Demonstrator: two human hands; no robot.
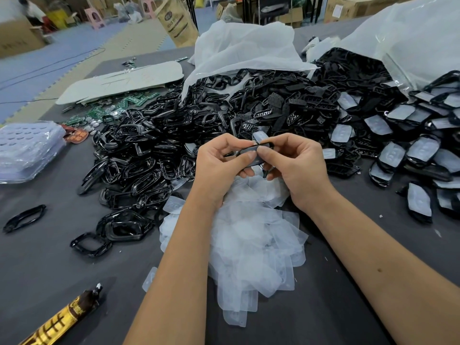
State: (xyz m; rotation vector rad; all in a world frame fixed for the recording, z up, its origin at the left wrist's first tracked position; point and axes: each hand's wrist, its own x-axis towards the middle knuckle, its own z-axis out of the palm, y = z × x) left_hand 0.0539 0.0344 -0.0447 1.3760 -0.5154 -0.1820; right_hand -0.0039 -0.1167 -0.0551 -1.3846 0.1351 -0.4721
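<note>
The black shell (261, 146) sits between both hands, held just above the far end of the pad pile (254, 245), a loose heap of clear soft pads on the grey table (49, 270). The left hand (221, 163) pinches the shell's left end, thumb on top and fingers curled beneath. The right hand (296, 163) grips the other end the same way, the two thumbs almost touching. One clear pad (260, 136) shows at the shell's far edge. Beyond the pad pile and to its left spreads a heap of black frames (149, 145). Right of the pad pile lie shells already fitted with pads (410, 150). Far behind the pad pile a white bag (244, 46) spills more black parts. Green boards (129, 100) lie far left of the pad pile, and a gold tube (62, 317) lies near left
</note>
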